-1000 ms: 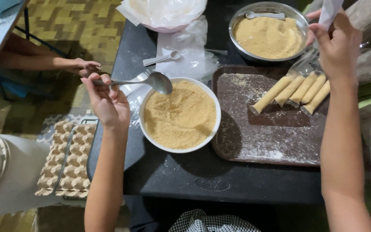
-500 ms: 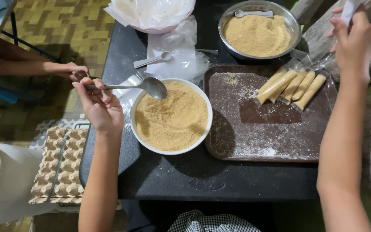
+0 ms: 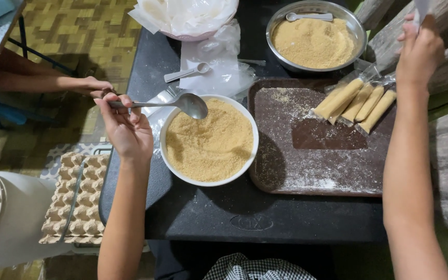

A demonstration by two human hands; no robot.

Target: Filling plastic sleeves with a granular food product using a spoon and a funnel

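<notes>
My left hand [image 3: 125, 127] grips the handle of a metal spoon [image 3: 187, 105], whose bowl hovers over the upper left rim of a white bowl [image 3: 245, 122] full of tan crumbs. My right hand [image 3: 420, 52] is raised at the far right and pinches a thin clear plastic wrapper [image 3: 422, 8] near the top edge. Below it several filled tan plastic tubes [image 3: 356, 101] lie side by side on the brown tray [image 3: 312, 171], which is dusted with crumbs.
A steel bowl of crumbs [image 3: 315, 41] with a spoon stands at the back, beside a bowl of clear plastic bags [image 3: 187, 18] and a loose spoon [image 3: 186, 71]. Another person's hand [image 3: 86, 84] reaches in from the left. An egg carton [image 3: 76, 199] lies beside the black table [image 3: 208, 212].
My right hand has risen and moved right, away from the tubes. My left hand and the spoon stay at the white bowl's rim; the view has shifted slightly.
</notes>
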